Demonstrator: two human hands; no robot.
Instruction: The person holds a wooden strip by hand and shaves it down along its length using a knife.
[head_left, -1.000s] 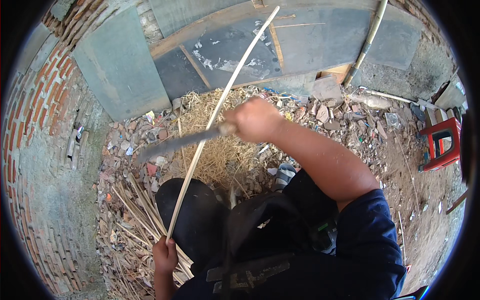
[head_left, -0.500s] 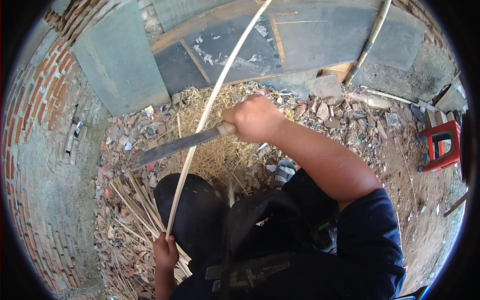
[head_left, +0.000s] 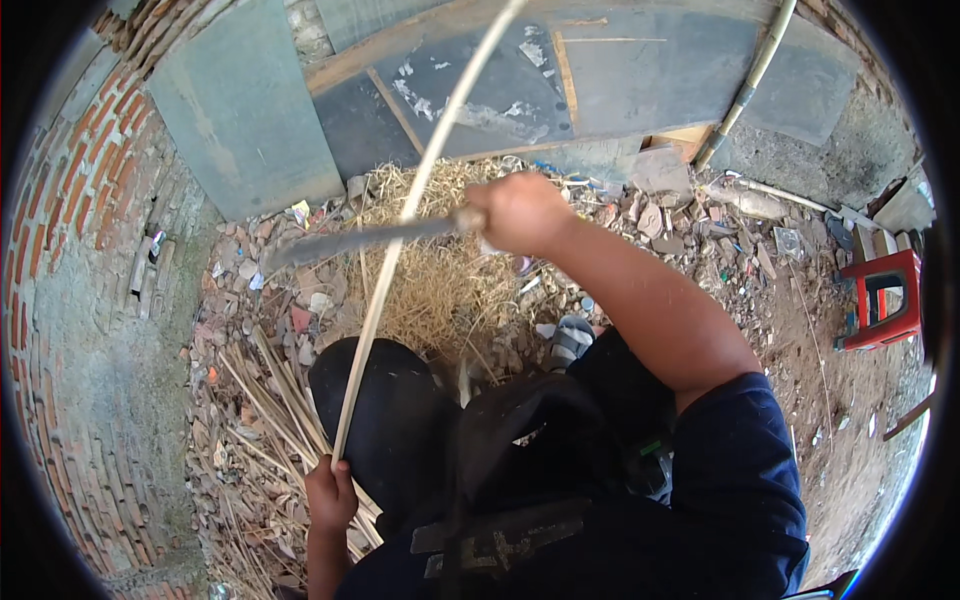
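Bamboo strip (head_left: 400, 240), gripped at its lower end by the left hand (head_left: 330, 497), slants upward over the straw pile (head_left: 440, 270) so the right hand (head_left: 520, 212), clenched around a long blade (head_left: 350, 240), can shave it.

Long pale cane strip (head_left: 400, 225) rises slanting; grey knife blade (head_left: 350, 241) (blurred) crosses it.

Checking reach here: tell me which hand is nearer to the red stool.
Right. The right hand, gripping the long knife, is up at centre, well left of the red stool. The left hand, holding the pale cane, sits lower left, farther away.
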